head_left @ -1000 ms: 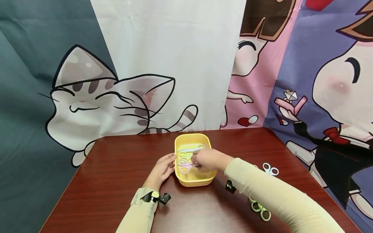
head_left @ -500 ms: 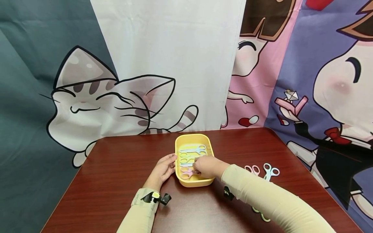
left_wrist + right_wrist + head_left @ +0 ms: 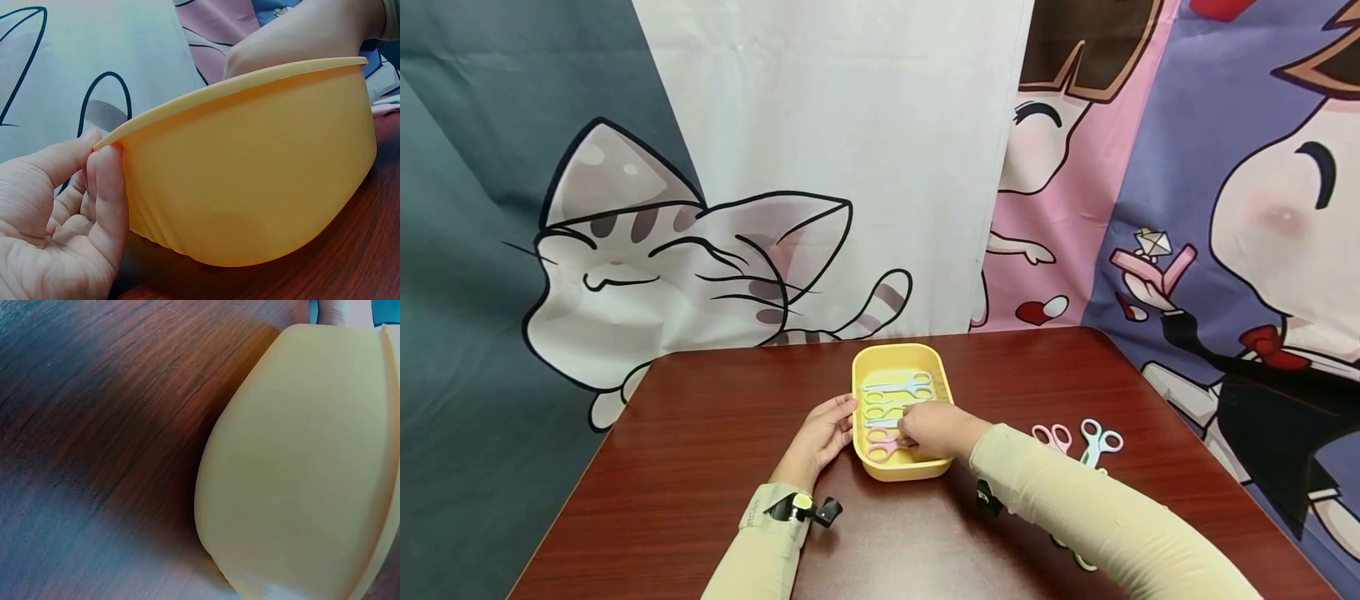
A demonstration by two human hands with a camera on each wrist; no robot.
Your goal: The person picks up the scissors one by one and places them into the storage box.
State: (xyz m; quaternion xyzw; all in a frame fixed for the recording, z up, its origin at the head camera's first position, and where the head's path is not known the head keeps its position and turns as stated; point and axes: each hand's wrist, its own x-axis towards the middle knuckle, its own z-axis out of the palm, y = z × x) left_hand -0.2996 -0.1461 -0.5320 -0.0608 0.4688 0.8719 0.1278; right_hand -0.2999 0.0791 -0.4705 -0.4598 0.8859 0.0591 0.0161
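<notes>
a person's left hand (image 3: 823, 435) pinches the rim of a yellow tub (image 3: 904, 473) on a table (image 3: 730, 417), probably to steady it; the right hand (image 3: 942, 428) reaches inside at pink scissors (image 3: 894, 443), its fingers too hidden to tell their grip; other scissors (image 3: 912, 386) lie crosswise, handles at differing ends, seemingly so they nest

Glossy dark-red table (image 3: 700, 433), cartoon-printed cloth backdrop (image 3: 925, 167), smiling cat (image 3: 602, 300)
</notes>
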